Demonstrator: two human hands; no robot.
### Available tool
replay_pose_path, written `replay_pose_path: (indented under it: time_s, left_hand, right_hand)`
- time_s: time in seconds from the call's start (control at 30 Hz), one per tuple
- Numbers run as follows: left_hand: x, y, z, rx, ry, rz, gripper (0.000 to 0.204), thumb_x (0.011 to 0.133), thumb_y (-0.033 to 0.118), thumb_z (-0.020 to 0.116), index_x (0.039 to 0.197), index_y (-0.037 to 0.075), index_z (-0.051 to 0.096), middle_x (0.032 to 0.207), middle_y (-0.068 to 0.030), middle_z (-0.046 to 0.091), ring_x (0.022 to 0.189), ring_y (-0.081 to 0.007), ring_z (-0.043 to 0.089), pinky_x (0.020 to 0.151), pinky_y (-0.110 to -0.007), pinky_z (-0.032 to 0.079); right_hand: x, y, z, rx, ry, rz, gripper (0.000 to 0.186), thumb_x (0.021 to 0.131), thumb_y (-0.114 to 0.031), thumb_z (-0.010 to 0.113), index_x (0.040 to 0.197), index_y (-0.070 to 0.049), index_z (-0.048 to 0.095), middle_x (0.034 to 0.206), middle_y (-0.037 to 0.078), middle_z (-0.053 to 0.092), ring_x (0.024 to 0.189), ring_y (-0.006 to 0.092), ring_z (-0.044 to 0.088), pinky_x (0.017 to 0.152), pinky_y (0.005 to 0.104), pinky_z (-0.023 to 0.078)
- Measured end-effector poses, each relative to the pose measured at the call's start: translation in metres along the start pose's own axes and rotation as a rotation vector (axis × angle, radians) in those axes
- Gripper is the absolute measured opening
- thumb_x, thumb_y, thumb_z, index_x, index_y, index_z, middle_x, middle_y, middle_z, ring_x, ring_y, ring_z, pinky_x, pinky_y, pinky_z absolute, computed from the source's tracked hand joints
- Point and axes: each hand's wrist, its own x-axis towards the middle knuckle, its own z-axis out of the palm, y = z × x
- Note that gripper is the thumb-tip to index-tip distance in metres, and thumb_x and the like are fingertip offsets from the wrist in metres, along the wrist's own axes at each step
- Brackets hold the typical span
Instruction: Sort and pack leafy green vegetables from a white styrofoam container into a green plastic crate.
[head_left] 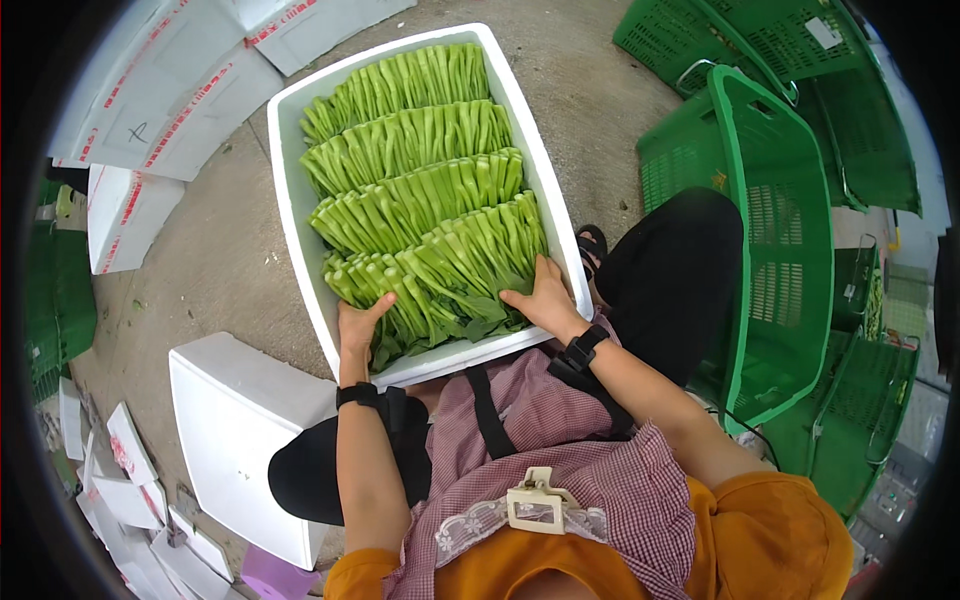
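Observation:
A white foam box (pixel 283 200) sits in front of me, packed with several rows of choy sum (pixel 410 130), cut green stems pointing up and away. At the nearest row (pixel 450 262), leaves show along its lower edge. My left hand (pixel 366 322) is at that row's left end, thumb on the stems, its fingers mostly hidden down beside the box wall. On the other end is my right hand (pixel 547 300), thumb over the leaves and fingers along the stems by the right wall. Between them, both hands clasp the row. Each wrist wears a black band.
An upturned white foam piece (pixel 235 440) lies left of my knee, near broken foam scraps (pixel 130 450) and a purple roll (pixel 278 570). White foam boxes (pixel 190 90) are stacked at far left. Green plastic crates (pixel 735 100) stand on the right, one tilted beside my leg.

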Motion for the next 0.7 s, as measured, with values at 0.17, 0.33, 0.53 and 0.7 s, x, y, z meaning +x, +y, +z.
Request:
replay_pose_path:
  time_s: [0.17,0.33,0.53,0.7]
  left_hand:
    - [-0.002,0.014,0.008,-0.015,-0.083,0.018,0.079,0.069,0.021,0.082,0.131,-0.001,0.038,0.122,-0.0124,0.054,0.110,-0.0235,0.053,0.094,-0.034,0.042]
    - [-0.002,0.005,0.014,-0.130,0.027,-0.095,0.090,0.071,0.024,0.080,0.139,0.003,0.025,0.133,-0.0144,0.043,0.121,-0.0268,0.043,0.100,-0.036,0.036]
    - [-0.009,0.007,0.003,-0.073,-0.159,-0.152,0.088,0.069,0.030,0.082,0.136,0.000,0.033,0.131,-0.0144,0.046,0.118,-0.0265,0.046,0.098,-0.035,0.037]
    - [-0.014,0.005,0.009,-0.028,-0.112,-0.098,0.076,0.069,0.027,0.082,0.127,-0.004,0.044,0.121,-0.0122,0.055,0.110,-0.0232,0.052,0.094,-0.032,0.040]
  right_hand:
    - [0.023,0.002,-0.009,0.203,-0.008,0.117,0.091,0.065,-0.043,0.079,0.122,0.015,0.037,0.119,0.031,0.051,0.110,0.0373,0.054,0.096,0.0363,0.042]
    - [0.029,-0.004,-0.004,0.183,-0.033,0.131,0.103,0.062,-0.053,0.078,0.122,0.018,0.034,0.118,0.032,0.051,0.110,0.0364,0.054,0.095,0.0341,0.043]
    - [0.034,0.006,0.004,0.209,0.019,0.142,0.108,0.058,-0.050,0.082,0.123,0.020,0.031,0.119,0.031,0.050,0.110,0.0335,0.054,0.095,0.0330,0.042]
    - [0.035,0.017,-0.003,0.523,-0.094,0.060,0.082,0.065,-0.040,0.082,0.118,0.012,0.045,0.111,0.021,0.059,0.099,0.0226,0.060,0.087,0.0292,0.047]
